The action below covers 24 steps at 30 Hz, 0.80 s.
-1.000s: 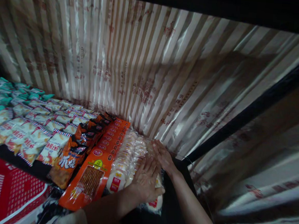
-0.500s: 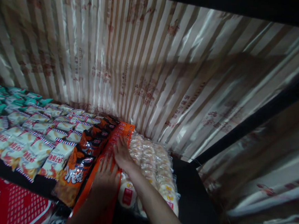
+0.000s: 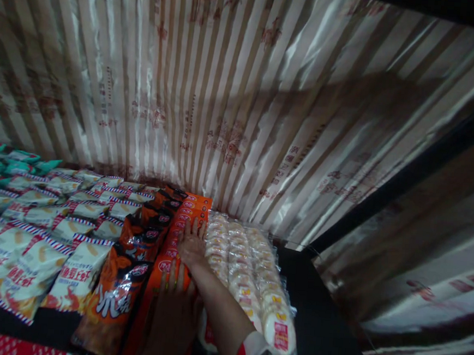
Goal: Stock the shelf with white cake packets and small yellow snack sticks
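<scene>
My left hand (image 3: 171,314) lies flat, fingers stretched, on the near end of a row of orange snack packets (image 3: 185,217). My right hand (image 3: 190,245) rests further back on the same orange row, fingers spread, at its edge with the clear bags of round rice crackers (image 3: 250,271). Neither hand grips anything. Left of the orange row runs a row of dark orange-and-black chip bags (image 3: 124,283).
White bags with red and blue striped edges (image 3: 43,239) fill the shelf to the left, teal packets (image 3: 12,157) behind them. A shiny striped curtain (image 3: 226,100) hangs at the back. A dark shelf frame (image 3: 405,174) slants on the right. A red basket (image 3: 2,342) shows at bottom left.
Both hands moved left from the rice cracker bags onto the orange packet row, then slid a little along it. The view shifted so the shelves sit lower and closer.
</scene>
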### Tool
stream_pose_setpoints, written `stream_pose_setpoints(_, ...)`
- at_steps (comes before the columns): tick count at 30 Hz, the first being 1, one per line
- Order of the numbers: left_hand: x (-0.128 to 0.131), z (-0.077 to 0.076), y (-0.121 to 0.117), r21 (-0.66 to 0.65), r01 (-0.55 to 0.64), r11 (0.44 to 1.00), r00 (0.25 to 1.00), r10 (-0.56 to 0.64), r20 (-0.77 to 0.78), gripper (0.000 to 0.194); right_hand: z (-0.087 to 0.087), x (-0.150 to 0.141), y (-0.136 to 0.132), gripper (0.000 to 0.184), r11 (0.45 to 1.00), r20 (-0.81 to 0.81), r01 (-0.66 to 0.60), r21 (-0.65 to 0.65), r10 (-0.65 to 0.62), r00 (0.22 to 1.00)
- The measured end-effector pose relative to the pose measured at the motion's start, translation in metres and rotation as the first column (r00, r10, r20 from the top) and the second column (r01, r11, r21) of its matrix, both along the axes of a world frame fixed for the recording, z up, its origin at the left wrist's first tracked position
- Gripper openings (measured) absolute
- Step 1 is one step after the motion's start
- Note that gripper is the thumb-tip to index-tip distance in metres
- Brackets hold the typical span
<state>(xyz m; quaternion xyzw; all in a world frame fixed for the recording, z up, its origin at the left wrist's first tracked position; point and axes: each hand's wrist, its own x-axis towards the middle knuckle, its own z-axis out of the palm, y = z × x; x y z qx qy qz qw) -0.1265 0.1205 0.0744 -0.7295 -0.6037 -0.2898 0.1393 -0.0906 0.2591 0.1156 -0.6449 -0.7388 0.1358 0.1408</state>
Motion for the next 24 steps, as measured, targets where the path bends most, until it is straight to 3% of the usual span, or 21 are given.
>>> stream_pose_setpoints(6, -0.002, -0.005, 0.0, -0.039, 0.034, 0.999, 0.999, -0.035, -0.005, 0.049, -0.002, -0.003, 0.001, 0.055, 0.997, -0.056, 0.069, -0.041, -0.071, 0.996)
stream_pose_setpoints(13, -0.007, -0.006, 0.003, -0.06, 0.063, 0.996, 0.998, -0.064, -0.007, 0.048, 0.005, -0.002, 0.013, 0.057, 0.998, -0.007, 0.029, 0.055, -0.028, 1.0)
stream_pose_setpoints(16, -0.007, -0.006, 0.002, -0.076, 0.052, 0.996, 0.998, -0.053, -0.015, 0.05, 0.008, -0.002, 0.025, 0.06, 1.0, 0.01, 0.029, 0.013, -0.029, 1.0)
stream_pose_setpoints(19, -0.006, -0.005, 0.003, -0.1, 0.043, 0.994, 0.999, -0.045, -0.016, 0.051, 0.005, -0.001, 0.034, 0.062, 0.998, 0.012, 0.035, -0.045, -0.035, 0.999)
stream_pose_setpoints(24, -0.004, 0.002, 0.001, -0.144, 0.041, 0.989, 0.999, -0.041, 0.004, 0.045, -0.001, -0.001, 0.036, 0.06, 0.998, 0.038, 0.053, -0.024, -0.053, 0.998)
